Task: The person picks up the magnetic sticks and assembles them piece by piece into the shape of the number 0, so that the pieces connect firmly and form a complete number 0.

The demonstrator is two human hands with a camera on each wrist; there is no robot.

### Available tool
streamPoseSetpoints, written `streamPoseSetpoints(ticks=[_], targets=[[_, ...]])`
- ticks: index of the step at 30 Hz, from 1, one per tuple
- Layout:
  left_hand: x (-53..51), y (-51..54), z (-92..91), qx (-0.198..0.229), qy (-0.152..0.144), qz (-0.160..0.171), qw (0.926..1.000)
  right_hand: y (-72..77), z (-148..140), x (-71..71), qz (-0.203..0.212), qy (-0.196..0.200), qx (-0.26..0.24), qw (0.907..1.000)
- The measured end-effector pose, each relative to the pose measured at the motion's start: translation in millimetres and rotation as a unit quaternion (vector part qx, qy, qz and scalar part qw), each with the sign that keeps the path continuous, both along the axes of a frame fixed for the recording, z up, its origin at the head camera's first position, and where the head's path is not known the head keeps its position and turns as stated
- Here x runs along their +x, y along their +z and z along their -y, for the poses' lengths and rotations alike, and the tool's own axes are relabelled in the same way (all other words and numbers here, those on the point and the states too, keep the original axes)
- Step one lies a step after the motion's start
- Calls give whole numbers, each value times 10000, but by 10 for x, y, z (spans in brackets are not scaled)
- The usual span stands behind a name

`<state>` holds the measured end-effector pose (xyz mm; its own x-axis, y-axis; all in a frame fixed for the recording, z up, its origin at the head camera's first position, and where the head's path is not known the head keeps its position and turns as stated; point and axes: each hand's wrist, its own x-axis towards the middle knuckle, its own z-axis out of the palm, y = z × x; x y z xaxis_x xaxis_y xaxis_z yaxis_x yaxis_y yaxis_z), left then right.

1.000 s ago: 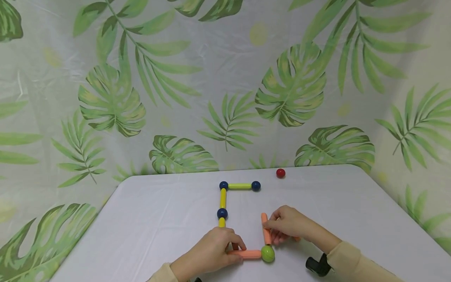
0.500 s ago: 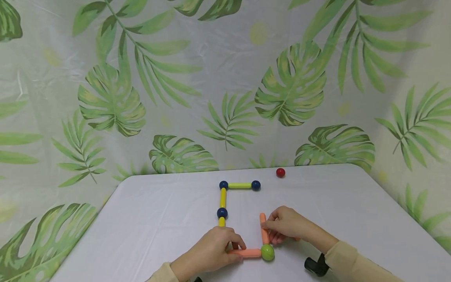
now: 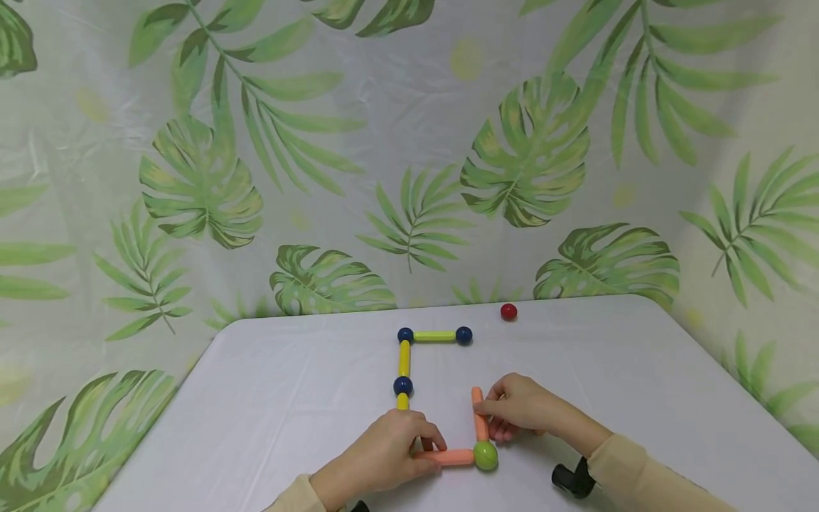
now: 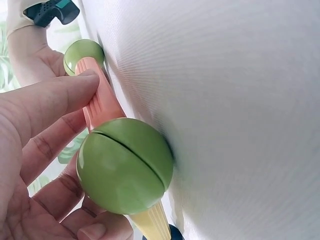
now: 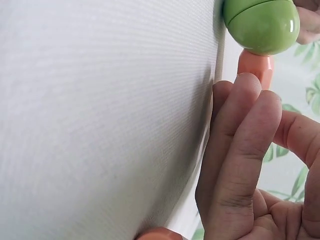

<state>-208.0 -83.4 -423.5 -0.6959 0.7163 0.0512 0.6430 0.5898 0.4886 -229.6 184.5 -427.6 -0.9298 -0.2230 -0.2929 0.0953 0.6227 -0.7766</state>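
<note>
My left hand [image 3: 398, 449] pinches a salmon-pink rod [image 3: 456, 457] lying flat on the table. A green ball [image 3: 485, 456] joins its right end; in the left wrist view a second green ball [image 4: 125, 167], hidden from the head view, joins the near end. From that one runs a yellow rod [image 4: 152, 222] to a dark blue ball [image 3: 403, 385]. My right hand [image 3: 521, 405] pinches another salmon-pink rod [image 3: 480, 425], whose lower end meets the right green ball and whose upper end points away from me. Under the right palm, one more orange piece [image 5: 161, 233] shows partly.
Beyond the hands, a yellow rod [image 3: 404, 359], a blue corner ball [image 3: 406, 335], a yellow-green rod [image 3: 435, 336] and a blue end ball [image 3: 463, 335] continue the chain. One red ball [image 3: 508, 311] lies apart near the back edge of the white table [image 3: 288, 384].
The upright salmon-pink rod in my right hand has shifted slightly left, along with that hand. My left hand keeps its grip with hardly any movement.
</note>
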Motion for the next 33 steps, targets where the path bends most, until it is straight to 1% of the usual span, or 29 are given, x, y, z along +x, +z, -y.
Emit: streamPoseSetpoints(ticks=[8,16,21,26,30,33], targets=[[-8,2,0,-16,54,149,9999,-16,3,-2,-15,-57,62,10000],[-6,23,2,-58,14,82,9999,-7,4,-3,103,-71,177,9998],[-13,27,0,-92,-31,50,9999,24,4,-3,191,-95,223,9995],[-26,36,-6,-62,-85,41,9999,109,-62,-43,93,42,209,9997],[-39,49,-55,-3,-216,-56,9998,243,-165,-110,-66,169,133,9997],[-39,54,-122,79,-341,-132,9993,349,-260,-180,-168,188,38,9997]])
